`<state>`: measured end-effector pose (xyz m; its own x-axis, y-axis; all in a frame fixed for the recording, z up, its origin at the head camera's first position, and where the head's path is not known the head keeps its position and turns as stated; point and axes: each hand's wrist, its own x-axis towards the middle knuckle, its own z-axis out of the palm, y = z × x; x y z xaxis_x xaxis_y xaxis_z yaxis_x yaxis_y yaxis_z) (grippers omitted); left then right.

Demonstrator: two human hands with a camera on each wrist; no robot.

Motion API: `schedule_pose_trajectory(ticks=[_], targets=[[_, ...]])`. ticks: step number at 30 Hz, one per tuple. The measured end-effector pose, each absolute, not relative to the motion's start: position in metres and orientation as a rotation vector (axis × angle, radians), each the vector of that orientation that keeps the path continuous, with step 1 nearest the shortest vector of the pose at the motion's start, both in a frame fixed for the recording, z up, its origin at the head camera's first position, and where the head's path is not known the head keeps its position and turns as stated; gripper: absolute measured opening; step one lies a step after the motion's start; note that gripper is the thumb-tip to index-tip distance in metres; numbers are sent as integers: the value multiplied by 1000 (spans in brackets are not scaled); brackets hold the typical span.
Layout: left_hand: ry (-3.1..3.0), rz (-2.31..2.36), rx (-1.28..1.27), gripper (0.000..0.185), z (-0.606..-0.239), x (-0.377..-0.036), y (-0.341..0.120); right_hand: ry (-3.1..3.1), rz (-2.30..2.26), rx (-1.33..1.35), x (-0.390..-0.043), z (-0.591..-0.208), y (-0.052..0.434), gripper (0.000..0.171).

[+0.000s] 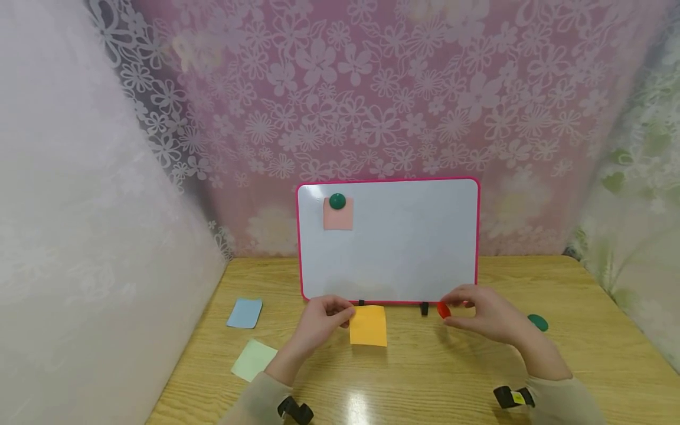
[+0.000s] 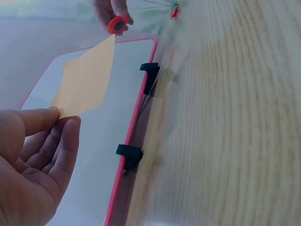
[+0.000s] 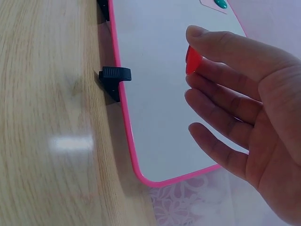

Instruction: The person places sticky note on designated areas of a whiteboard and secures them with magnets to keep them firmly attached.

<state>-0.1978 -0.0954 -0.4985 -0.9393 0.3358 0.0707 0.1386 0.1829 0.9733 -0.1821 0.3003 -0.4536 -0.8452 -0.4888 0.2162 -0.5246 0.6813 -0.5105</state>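
Observation:
My left hand [image 1: 320, 323] pinches an orange sticky note [image 1: 368, 326] by its upper left corner, thumb on one side and fingers behind. The note hangs in front of the bottom edge of a whiteboard [image 1: 414, 242] with a pink frame. To the right, my right hand [image 1: 486, 316] holds a round red magnet [image 1: 443, 310] between thumb and fingertips; its dark magnet disc shows in the left wrist view. Up on the board's left part, a green magnet [image 1: 337, 201] sits over the top of a pink sticky note [image 1: 338, 218].
On the wooden table [image 1: 404, 383] lie a blue sticky note [image 1: 245, 313] and a light green sticky note [image 1: 254, 359] at the left. A second green magnet [image 1: 538, 322] lies beyond my right wrist. Black feet [image 1: 424, 309] hold the board's lower edge. A flowered curtain [image 1: 372, 106] hangs behind.

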Motion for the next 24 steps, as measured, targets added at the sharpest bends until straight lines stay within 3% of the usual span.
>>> schedule_pose_trajectory(ticks=[24], targets=[[2216,1941,438,14,-502,-197,-79,-2720,916,885,-187,-462,285,30]])
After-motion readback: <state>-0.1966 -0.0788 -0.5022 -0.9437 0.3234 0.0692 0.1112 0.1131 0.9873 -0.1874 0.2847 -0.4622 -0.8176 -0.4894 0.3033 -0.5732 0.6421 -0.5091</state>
